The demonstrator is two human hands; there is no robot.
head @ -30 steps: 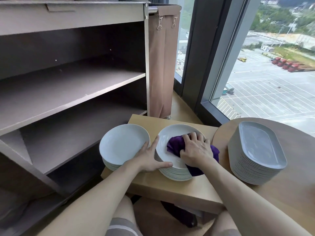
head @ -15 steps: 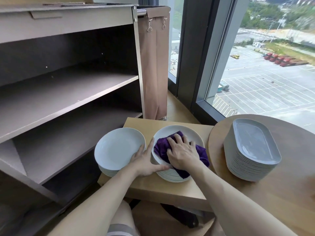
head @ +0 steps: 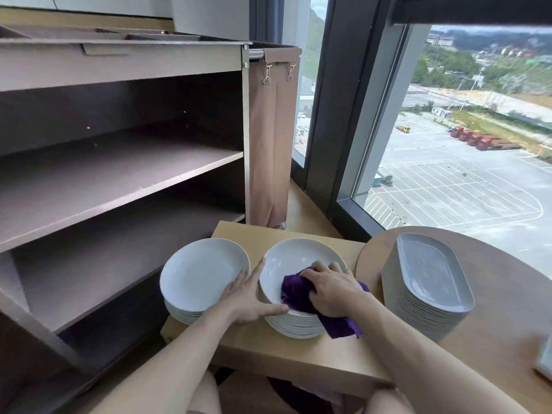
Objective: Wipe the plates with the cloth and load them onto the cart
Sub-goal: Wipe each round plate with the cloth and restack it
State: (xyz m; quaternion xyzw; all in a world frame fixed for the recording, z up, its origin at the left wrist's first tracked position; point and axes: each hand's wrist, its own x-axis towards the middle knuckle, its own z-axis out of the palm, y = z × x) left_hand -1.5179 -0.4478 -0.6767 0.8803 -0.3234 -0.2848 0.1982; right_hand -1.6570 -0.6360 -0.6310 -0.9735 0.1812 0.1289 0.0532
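Plates in the centre stack (head: pixel 298 324), lower middle of the frame on the low wooden table (head: pixel 298 357), are at the wiping step. On the top plate (head: pixel 295 261) the right hand (head: pixel 331 291) grips the bunched purple cloth (head: pixel 294 292) and presses it down. The left hand (head: pixel 251 300), fingers extended, braces the stack's left rim, thumb on the plate. No plate shows on the cart (head: pixel 119 180) at left. The next move probably calls for finishing the wipe, then lifting this plate by its rim toward a shelf.

Cloth (head: pixel 295 291): middle hidden under right hand (head: pixel 331 289).
Object (head: pixel 544 358) at 4 o'clock: blurred, cut off.
Cart (head: pixel 119 162): cut off at 9 o'clock.
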